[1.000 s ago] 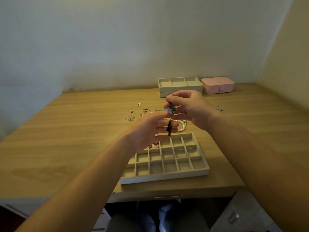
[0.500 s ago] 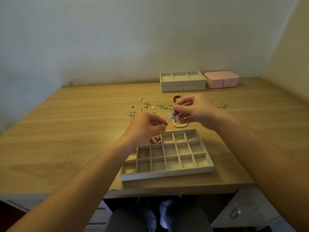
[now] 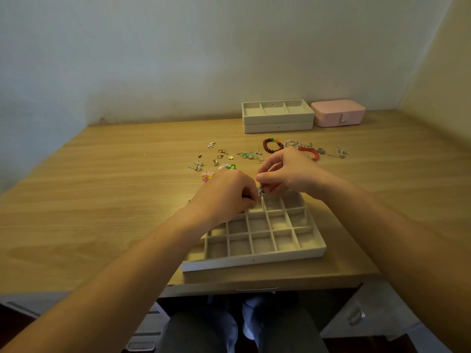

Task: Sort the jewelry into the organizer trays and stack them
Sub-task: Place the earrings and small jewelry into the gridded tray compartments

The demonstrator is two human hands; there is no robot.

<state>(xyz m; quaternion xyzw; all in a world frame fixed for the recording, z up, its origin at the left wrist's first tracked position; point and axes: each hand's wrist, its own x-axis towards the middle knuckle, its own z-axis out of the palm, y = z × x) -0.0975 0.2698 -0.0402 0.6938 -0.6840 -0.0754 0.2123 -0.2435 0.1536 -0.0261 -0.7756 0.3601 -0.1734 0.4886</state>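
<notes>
A cream organizer tray (image 3: 254,259) with many small compartments lies at the desk's near edge. Over its far row, my left hand (image 3: 224,193) and my right hand (image 3: 288,173) meet, and both pinch a small white-and-black earring (image 3: 261,191) with a thin wire hook. My left hand hides the tray's far-left cells. Loose jewelry is scattered beyond: small gold and silver earrings (image 3: 219,156), a brown bead bracelet (image 3: 271,145), a red bracelet (image 3: 312,152), green pieces (image 3: 248,155) and a pink flower piece (image 3: 207,174).
Two stacked cream trays (image 3: 277,117) with three long compartments on top stand at the back by the wall. A pink jewelry box (image 3: 337,113) sits right of them. Silver chains (image 3: 340,152) lie at the right. The wooden desk (image 3: 102,200) ends just before the near tray.
Both hands have come down from above the desk to the tray's far row, still with the earring between them. The view has tilted down, and more of the scattered jewelry shows.
</notes>
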